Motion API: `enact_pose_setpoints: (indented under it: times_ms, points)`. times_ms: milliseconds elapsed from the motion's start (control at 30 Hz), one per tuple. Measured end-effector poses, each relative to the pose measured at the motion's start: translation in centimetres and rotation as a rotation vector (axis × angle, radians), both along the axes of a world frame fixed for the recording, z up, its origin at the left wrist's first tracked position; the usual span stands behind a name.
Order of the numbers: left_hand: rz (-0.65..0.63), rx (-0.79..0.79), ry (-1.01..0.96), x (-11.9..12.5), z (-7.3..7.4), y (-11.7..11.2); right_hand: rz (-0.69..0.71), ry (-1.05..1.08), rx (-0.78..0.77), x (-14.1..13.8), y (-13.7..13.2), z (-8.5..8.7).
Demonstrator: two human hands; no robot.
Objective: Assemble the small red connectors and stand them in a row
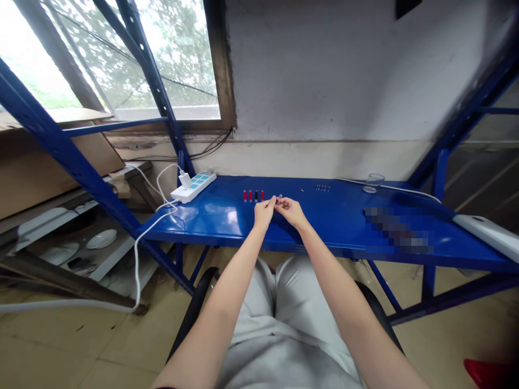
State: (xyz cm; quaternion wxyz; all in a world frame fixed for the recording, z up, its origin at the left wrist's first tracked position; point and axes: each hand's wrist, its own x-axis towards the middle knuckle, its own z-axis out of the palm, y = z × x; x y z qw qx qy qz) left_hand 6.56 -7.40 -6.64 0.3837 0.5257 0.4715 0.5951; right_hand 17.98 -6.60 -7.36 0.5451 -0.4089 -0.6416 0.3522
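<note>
My left hand (264, 212) and my right hand (292, 212) meet above the blue table (219, 221), both with fingers pinched together. A tiny clear or greyish piece (280, 196) shows at the fingertips; it is too small to name, and how the two hands share it is hidden. Just beyond my left hand stands a row of small red-and-dark cylinders, among them a red one (245, 196), a mostly black one (256, 196) and another red one (262, 195). Right of my hands lie a tiny loose piece (301, 189) and a short row of small metallic-looking pieces (323, 187).
A white power strip (193, 186) with a plugged-in cable sits at the table's left end. Toward the back right stands a clear cup (373, 182). A blurred-out dark object (397, 229) and a white device (488, 232) lie at right. Blue frame posts flank the table.
</note>
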Motion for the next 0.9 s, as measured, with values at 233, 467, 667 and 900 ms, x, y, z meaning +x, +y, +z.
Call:
enact_pose_setpoints:
  times_ms: [233, 467, 667, 900]
  points:
    - [0.045, 0.090, 0.033, -0.1, -0.2, 0.2, -0.177, -0.112, 0.062, 0.6, 0.6, -0.6]
    - [0.033, 0.060, 0.165, -0.2, -0.5, 0.3, -0.607, -0.127, -0.074, 4.3, 4.3, -0.3]
    - [-0.022, 0.090, 0.329, 0.2, -0.8, 0.5, -0.615, -0.440, -0.190, 7.3, 7.0, -0.6]
    - [-0.021, 0.094, 0.334, 0.2, -0.8, 0.3, -0.676, -0.535, -0.249, 7.2, 7.9, -0.5]
